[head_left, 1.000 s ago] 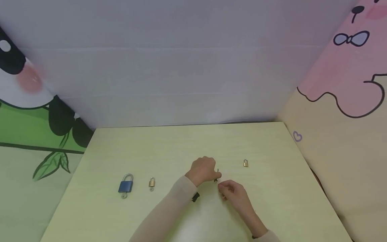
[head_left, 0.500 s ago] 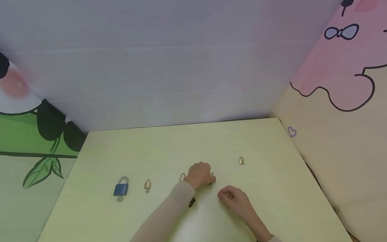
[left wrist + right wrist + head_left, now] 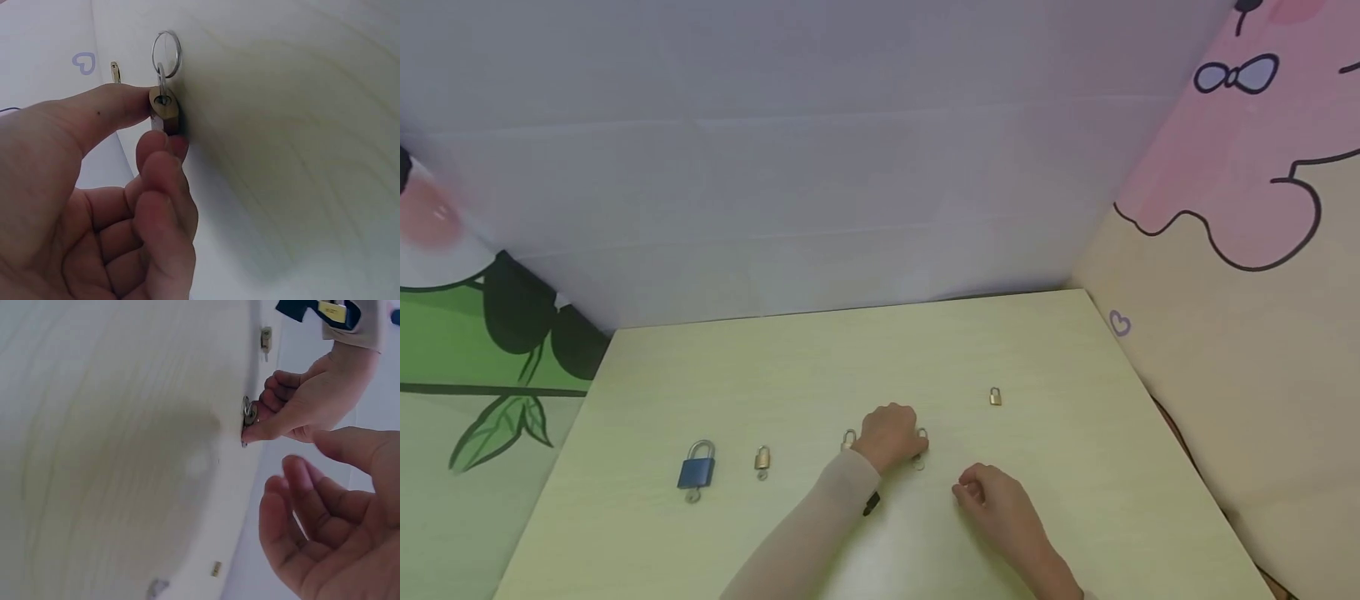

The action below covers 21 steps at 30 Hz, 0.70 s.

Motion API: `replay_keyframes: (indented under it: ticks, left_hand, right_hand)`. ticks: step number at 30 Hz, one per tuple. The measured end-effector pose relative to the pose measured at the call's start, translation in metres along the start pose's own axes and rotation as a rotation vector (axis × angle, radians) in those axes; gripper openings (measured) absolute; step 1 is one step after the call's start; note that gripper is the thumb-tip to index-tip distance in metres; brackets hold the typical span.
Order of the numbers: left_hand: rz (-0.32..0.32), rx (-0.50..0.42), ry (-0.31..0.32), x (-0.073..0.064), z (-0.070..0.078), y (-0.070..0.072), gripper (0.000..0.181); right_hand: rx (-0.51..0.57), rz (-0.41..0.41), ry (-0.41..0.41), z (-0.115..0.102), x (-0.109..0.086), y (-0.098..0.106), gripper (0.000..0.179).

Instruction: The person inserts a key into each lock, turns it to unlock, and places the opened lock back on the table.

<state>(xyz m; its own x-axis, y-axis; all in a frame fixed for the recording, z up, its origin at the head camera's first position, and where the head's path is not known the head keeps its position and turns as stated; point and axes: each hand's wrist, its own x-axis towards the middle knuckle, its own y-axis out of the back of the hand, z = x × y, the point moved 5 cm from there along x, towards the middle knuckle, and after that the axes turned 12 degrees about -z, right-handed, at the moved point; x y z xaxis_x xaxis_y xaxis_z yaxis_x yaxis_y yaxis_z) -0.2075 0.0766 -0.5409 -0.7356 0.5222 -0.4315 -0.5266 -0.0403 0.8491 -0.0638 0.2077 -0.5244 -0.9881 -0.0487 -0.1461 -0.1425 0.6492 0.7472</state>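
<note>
My left hand (image 3: 889,437) pinches a small brass padlock (image 3: 165,112) between thumb and fingers, low against the table. A key (image 3: 161,78) stands in the padlock's keyhole, with a thin key ring (image 3: 154,53) hanging from it. My right hand (image 3: 1002,505) hovers to the right and nearer to me, fingers loosely bent, holding nothing. Another brass padlock (image 3: 848,437) lies left of my left hand, partly hidden by the wrist. Farther left are a brass padlock (image 3: 762,457) and a large blue padlock (image 3: 696,472), each with a key at its bottom.
A tiny brass padlock (image 3: 995,397) lies alone on the right part of the pale table (image 3: 820,358). A grey wall (image 3: 850,208) rises behind, with cartoon-printed walls on both sides. A blurred grey object (image 3: 157,588) shows low in the right wrist view.
The head view has shifted slightly. The padlock beside my left wrist has come into sight. My right hand has drawn back to the right, away from the left hand, which still pinches its padlock.
</note>
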Motion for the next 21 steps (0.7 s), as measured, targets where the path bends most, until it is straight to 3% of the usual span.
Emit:
replay_keyframes:
  ticks: [4, 9, 13, 21]
  left_hand:
    - [0.01, -0.007, 0.002, -0.002, -0.001, 0.002, 0.04]
    - [0.02, -0.004, 0.003, -0.004, -0.002, 0.002, 0.042]
    - [0.038, 0.001, -0.006, -0.005, -0.002, 0.003, 0.043]
    - [0.046, -0.011, -0.025, -0.007, -0.001, 0.01, 0.045]
  right_hand:
    - [-0.278, 0.07, 0.012, -0.009, -0.009, 0.003, 0.016]
    - [-0.464, 0.109, 0.023, -0.017, -0.014, 0.004, 0.023]
    - [-0.521, 0.145, 0.054, -0.022, -0.017, 0.005, 0.025]
    - [-0.5, 0.157, 0.068, -0.023, -0.022, 0.005, 0.025]
